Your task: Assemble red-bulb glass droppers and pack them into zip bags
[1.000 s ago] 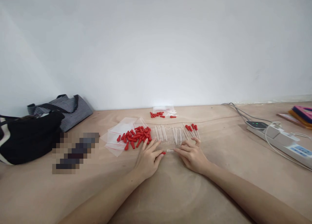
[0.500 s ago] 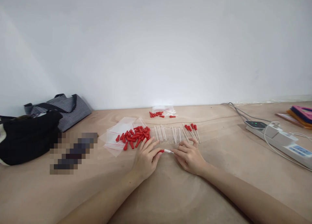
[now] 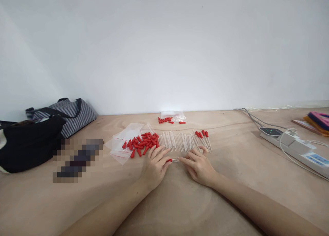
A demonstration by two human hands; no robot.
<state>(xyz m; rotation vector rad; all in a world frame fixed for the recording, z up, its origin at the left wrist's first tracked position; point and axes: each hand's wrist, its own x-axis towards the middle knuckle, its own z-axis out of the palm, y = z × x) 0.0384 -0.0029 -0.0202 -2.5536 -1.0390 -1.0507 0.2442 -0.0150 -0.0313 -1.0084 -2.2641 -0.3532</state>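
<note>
Between thumb and fingers, my left hand (image 3: pixel 155 166) pinches a red rubber dropper bulb (image 3: pixel 169 160). My right hand (image 3: pixel 199 165) is closed on a clear glass dropper tube (image 3: pixel 175 160), whose end meets the bulb's mouth; how deep it sits inside I cannot tell. Just beyond my hands lies a row of bare glass tubes (image 3: pixel 174 141). A pile of loose red bulbs (image 3: pixel 144 143) is on the left of that row, partly on clear zip bags (image 3: pixel 123 136). At the row's right end are several droppers with red bulbs fitted (image 3: pixel 203 135).
Near the wall is another small group of red bulbs (image 3: pixel 164 120) with thin clear sticks and a bag. Two bags, one black (image 3: pixel 31 143) and one striped (image 3: pixel 77 116), stand left beside a blurred patch (image 3: pixel 79 159). A power strip (image 3: pixel 305 153) with cables lies right.
My right hand has shifted slightly left toward the bulb, and less of the tube shows between my hands. My left hand stays nearly where it was.
</note>
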